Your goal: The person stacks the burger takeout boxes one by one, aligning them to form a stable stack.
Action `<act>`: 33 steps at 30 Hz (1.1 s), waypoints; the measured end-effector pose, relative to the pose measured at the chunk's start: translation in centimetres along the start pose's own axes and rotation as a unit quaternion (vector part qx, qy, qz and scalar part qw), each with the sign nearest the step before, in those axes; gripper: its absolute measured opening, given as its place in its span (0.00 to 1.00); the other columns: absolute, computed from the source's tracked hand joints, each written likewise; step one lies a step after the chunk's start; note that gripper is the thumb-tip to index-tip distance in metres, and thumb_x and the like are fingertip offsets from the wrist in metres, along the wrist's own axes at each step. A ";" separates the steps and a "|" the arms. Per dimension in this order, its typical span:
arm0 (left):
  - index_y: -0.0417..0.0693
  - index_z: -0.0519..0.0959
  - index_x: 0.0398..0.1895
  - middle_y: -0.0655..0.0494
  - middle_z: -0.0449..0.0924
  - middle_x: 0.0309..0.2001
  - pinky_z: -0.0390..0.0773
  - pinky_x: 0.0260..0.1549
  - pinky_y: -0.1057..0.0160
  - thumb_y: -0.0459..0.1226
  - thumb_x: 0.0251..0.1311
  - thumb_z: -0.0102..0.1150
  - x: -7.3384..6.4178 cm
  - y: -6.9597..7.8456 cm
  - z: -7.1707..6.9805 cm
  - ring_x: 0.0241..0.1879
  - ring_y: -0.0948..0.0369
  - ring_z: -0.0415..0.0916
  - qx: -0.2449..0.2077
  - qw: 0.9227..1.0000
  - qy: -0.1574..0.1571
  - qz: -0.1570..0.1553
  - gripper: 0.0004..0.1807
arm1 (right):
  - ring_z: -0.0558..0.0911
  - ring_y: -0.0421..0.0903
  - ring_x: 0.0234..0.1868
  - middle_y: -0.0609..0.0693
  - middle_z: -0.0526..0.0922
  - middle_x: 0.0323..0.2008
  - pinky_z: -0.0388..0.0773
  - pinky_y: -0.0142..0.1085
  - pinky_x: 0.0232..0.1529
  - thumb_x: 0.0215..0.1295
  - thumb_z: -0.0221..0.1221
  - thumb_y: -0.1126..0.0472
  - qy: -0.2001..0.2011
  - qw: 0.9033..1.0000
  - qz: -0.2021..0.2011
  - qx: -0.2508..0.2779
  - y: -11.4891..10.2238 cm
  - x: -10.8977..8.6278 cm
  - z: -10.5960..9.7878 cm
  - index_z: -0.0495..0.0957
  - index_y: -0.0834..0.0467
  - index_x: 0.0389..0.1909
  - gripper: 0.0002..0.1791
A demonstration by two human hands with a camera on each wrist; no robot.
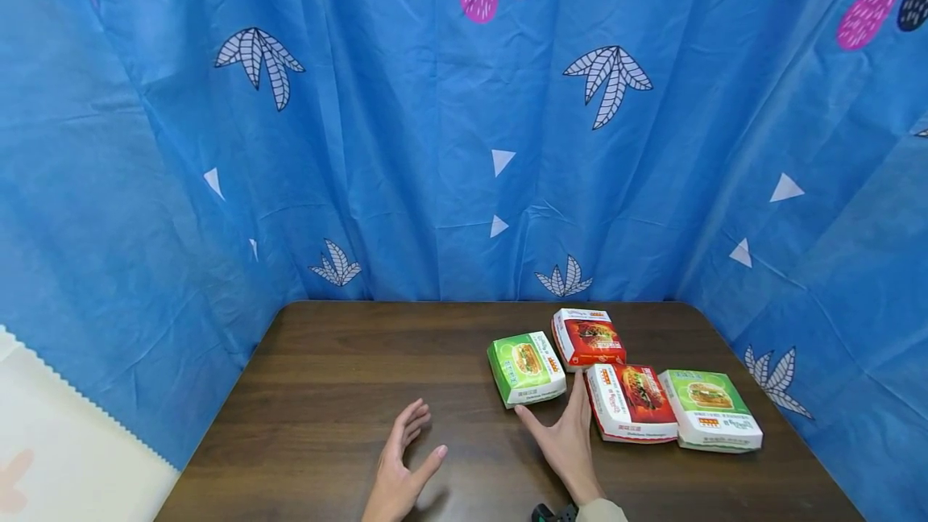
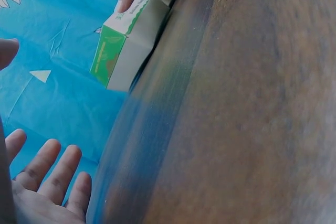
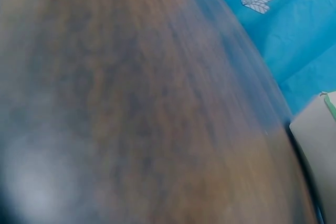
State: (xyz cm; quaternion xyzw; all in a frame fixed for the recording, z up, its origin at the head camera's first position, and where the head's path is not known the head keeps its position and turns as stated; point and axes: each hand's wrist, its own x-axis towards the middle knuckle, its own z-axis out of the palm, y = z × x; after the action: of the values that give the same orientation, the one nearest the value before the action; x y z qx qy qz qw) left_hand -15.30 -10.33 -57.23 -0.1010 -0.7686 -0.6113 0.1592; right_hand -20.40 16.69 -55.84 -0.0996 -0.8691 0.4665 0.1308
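My right hand (image 1: 564,433) is just in front of a green and white burger box (image 1: 527,369), thumb spread from the fingers. Its thumb tip overlaps that box's near edge in the head view, and the fingertips reach beside its right corner. Directly right of those fingers lies a red and white burger box (image 1: 632,403). My left hand (image 1: 401,457) hovers over the table to the left, fingers apart and holding nothing; in the left wrist view its spread fingers (image 2: 55,182) show low down. The right wrist view catches only the pale side of a box (image 3: 317,145).
Another red burger box (image 1: 589,339) lies behind, close to the green one. At the right, a second green and white box (image 1: 710,411) sits beside the front red box. The dark wooden table (image 1: 326,393) has a blue patterned curtain (image 1: 435,143) behind and at its sides.
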 end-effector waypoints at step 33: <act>0.47 0.67 0.74 0.43 0.72 0.70 0.73 0.66 0.61 0.37 0.62 0.71 0.0 0.5 0.0 0.66 0.50 0.74 0.021 1.000 -0.018 -0.008 0.37 | 0.52 0.63 0.77 0.64 0.51 0.78 0.57 0.66 0.73 0.47 0.75 0.30 0.008 1.000 0.003 -0.027 -0.5 1.5 1.3 0.37 0.58 0.83 0.76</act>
State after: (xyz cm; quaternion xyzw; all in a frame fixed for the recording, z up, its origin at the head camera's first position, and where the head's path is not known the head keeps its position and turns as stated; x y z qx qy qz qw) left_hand -15.13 -10.24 -56.79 -0.1031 -0.7847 -0.5944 0.1424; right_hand -22.24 15.80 -55.89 -0.1099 -0.8799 0.4426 0.1335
